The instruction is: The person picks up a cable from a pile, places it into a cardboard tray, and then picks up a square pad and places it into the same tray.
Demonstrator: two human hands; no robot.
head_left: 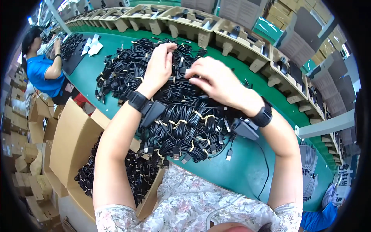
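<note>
A large heap of black USB cables (170,121), coiled in bundles with cream ties, covers the green table. My left hand (159,65) lies over the far part of the heap, its fingers stretched forward and thumb apart. No cable is visibly gripped in it. To its right, my right hand (216,79) is closed in a pinch at a cable's pale plug (185,71); its fingertips are partly blurred. Each wrist wears a black band with a small dark device.
An open cardboard box (73,143) holding more black cables stands at the lower left. Moulded trays (189,21) with dark devices line the far side. A person in blue (44,73) works at the left. Grey flat pieces (308,166) are stacked at the right.
</note>
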